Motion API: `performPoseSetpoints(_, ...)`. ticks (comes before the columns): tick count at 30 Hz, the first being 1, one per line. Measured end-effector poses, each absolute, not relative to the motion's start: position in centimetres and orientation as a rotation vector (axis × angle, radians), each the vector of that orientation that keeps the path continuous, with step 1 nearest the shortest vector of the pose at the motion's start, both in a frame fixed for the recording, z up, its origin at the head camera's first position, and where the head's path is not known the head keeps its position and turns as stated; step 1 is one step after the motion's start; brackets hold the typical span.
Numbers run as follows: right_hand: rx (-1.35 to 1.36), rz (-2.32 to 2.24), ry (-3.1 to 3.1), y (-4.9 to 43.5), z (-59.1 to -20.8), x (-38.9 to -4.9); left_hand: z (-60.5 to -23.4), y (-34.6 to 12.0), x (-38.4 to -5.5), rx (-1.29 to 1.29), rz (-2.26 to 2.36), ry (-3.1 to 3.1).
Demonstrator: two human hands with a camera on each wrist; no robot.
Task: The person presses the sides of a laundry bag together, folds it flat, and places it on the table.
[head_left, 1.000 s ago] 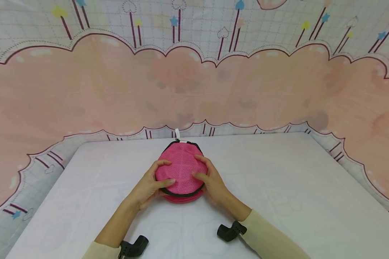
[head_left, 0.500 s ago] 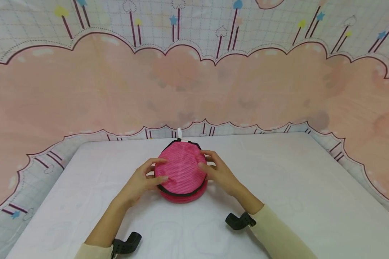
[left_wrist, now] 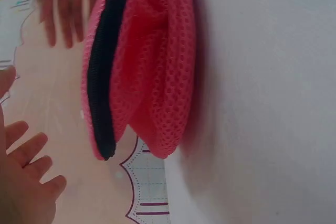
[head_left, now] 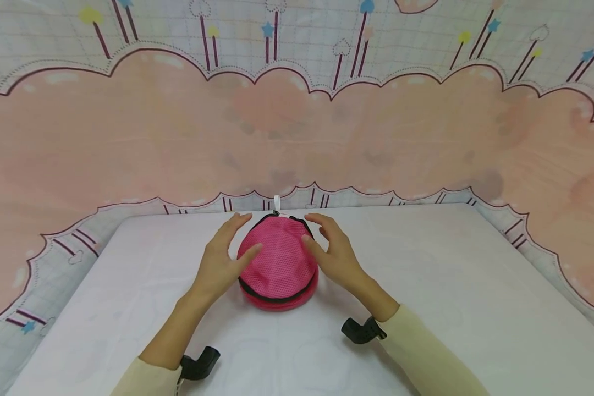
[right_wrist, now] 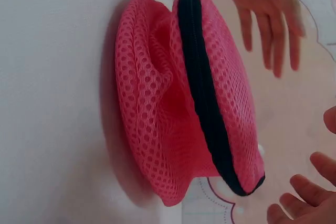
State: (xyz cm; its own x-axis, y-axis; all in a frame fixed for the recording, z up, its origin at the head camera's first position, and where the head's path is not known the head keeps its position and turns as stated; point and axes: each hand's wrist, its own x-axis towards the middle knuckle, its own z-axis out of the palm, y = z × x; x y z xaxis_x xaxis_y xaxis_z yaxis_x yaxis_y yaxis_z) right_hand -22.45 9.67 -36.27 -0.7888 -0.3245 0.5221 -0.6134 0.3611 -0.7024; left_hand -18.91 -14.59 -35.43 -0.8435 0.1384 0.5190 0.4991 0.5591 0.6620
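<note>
A round pink mesh laundry bag (head_left: 279,261) with a black zip (right_wrist: 202,87) stands squashed flat on the white table, in the middle of the head view. A white tab (head_left: 277,202) sticks up at its far edge. From the side, both wrist views show a fold between its upper and lower layers. My left hand (head_left: 221,264) hovers at the bag's left with fingers extended. Opposite it, my right hand (head_left: 340,257) hovers over the right edge, fingers spread loosely. In the wrist views both hands appear apart from the mesh, and neither holds anything.
The white tabletop (head_left: 450,286) stretches around the bag on all sides. Behind it hangs a peach backdrop cloth (head_left: 297,143) printed with candles and a scalloped edge. A black wrist camera (head_left: 200,363) sits at each sleeve cuff.
Both hands gripped the bag's sides one second ago. They have since loosened, moved outward and lifted off with straighter fingers. The bag stays in nearly the same spot.
</note>
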Motion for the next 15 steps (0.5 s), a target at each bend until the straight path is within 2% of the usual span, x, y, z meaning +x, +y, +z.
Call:
performPoseSetpoints(8,0.888,1.056,-2.499,8.3,-37.2,-23.3,-37.1,-12.6,-20.7,-0.734,-0.644,-2.66)
performPoseSetpoints(15,0.976,0.967,-2.492,7.9,-38.4,-23.8,-38.3,-12.1,-21.1,-0.731,-0.609,-2.676)
